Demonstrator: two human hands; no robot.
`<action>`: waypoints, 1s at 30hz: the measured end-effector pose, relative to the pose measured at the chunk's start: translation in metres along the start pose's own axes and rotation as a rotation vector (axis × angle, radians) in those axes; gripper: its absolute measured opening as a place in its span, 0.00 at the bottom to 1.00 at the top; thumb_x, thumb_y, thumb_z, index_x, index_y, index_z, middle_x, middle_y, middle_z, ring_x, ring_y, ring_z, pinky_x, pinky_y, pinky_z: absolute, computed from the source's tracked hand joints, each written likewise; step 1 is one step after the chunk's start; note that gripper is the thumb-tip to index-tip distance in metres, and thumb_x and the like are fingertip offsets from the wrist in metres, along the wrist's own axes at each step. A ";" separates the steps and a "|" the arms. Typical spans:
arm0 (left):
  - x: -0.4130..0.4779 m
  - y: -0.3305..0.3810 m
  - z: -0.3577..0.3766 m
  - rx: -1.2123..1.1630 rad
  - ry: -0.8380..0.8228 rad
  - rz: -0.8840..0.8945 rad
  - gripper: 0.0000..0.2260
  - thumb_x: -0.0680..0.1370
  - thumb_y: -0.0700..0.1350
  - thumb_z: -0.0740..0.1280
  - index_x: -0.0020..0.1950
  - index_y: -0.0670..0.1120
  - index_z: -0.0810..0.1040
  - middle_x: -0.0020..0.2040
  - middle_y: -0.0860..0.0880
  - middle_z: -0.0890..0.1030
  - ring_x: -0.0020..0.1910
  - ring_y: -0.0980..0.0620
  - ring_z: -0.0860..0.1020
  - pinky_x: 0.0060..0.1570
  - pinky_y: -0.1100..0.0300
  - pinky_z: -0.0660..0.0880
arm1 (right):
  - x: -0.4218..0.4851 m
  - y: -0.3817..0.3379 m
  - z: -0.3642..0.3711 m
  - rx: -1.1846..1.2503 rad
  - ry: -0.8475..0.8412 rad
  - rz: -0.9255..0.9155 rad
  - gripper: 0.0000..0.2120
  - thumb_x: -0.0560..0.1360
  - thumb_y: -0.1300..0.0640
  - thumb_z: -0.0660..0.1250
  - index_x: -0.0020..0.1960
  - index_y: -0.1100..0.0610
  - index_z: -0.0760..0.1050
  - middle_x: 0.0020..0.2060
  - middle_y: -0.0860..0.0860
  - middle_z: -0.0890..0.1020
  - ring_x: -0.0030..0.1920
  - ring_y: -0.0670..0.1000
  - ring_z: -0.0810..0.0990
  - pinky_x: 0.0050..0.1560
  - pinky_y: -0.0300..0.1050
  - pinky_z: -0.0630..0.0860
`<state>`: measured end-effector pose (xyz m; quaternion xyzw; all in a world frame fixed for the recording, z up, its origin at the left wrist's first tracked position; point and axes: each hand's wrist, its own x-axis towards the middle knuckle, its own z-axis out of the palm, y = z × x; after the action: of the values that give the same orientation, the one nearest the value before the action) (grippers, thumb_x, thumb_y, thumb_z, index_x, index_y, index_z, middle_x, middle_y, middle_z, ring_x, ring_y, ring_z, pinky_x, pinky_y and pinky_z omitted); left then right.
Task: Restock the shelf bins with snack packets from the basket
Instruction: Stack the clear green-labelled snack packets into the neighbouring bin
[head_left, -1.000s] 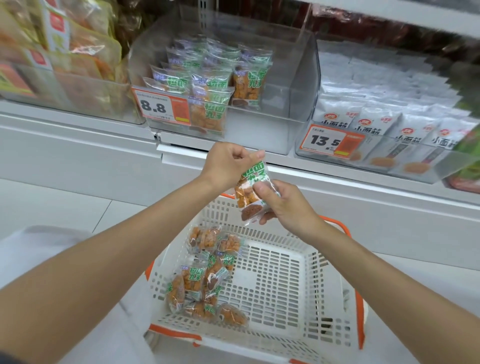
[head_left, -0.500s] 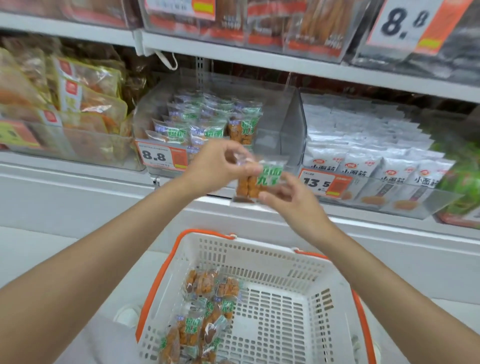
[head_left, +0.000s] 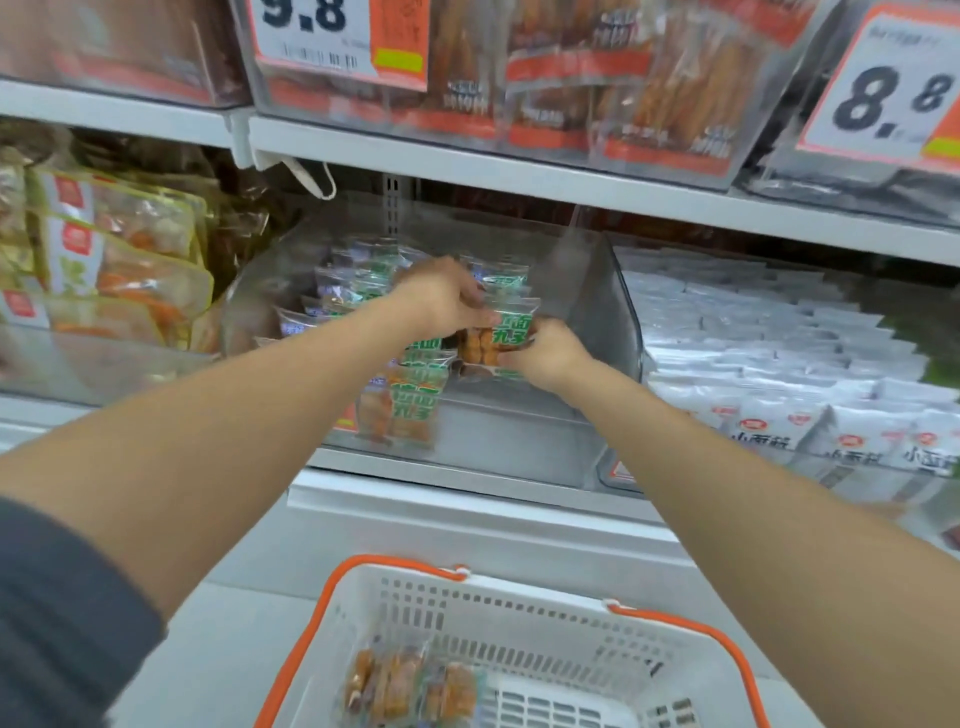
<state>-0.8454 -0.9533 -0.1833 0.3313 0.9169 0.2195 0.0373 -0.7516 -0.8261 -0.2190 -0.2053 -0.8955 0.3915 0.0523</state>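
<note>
Packet (head_left: 500, 338), green label over orange snacks, sits upright between both hands inside the clear bin (head_left: 605, 317), at the right end of the rows (head_left: 363, 291) stocked there. The left hand (head_left: 441, 301) reaches over from above, its fingers curled down onto the packet's top edge and pinching it. The right hand (head_left: 548, 356) holds the lower right corner, thumb and fingers closed on the wrapper. The hands are just apart, with the packet bridging them.

Left of the packet the rows stand close together, and front packets (head_left: 413, 405) lean against the bin's front wall below the left wrist. Right of the packet the bin floor lies bare up to the tall right wall, which is just beside the right hand. The upper shelf (head_left: 519, 179) runs across overhead, well above the hands. The next bin to the right holds white packs (head_left: 779, 364). Below the arms sits the basket (head_left: 519, 579), white with an orange rim, and a cluster of spare packets (head_left: 405, 686) lies in its left part.
</note>
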 end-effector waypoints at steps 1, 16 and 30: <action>0.003 -0.001 0.000 0.053 -0.002 0.002 0.19 0.71 0.63 0.72 0.53 0.51 0.84 0.59 0.52 0.81 0.55 0.48 0.79 0.56 0.51 0.77 | 0.005 -0.002 0.004 -0.043 -0.017 0.013 0.18 0.72 0.54 0.75 0.58 0.62 0.79 0.53 0.59 0.83 0.53 0.58 0.81 0.54 0.51 0.78; -0.007 -0.003 -0.012 0.113 -0.033 0.112 0.29 0.69 0.52 0.77 0.68 0.51 0.76 0.68 0.52 0.76 0.64 0.49 0.75 0.62 0.52 0.74 | 0.011 -0.004 0.012 -0.019 -0.095 0.156 0.43 0.67 0.55 0.79 0.73 0.62 0.59 0.65 0.56 0.71 0.62 0.57 0.74 0.60 0.51 0.76; 0.001 -0.010 -0.009 0.172 -0.039 0.138 0.30 0.71 0.54 0.76 0.71 0.54 0.72 0.72 0.52 0.71 0.70 0.45 0.68 0.65 0.46 0.71 | 0.006 -0.005 0.013 -0.024 -0.094 0.216 0.23 0.71 0.54 0.76 0.58 0.59 0.67 0.47 0.52 0.75 0.46 0.54 0.82 0.52 0.51 0.82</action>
<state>-0.8540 -0.9630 -0.1792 0.3997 0.9065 0.1357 0.0117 -0.7620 -0.8355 -0.2245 -0.2825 -0.8743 0.3932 -0.0348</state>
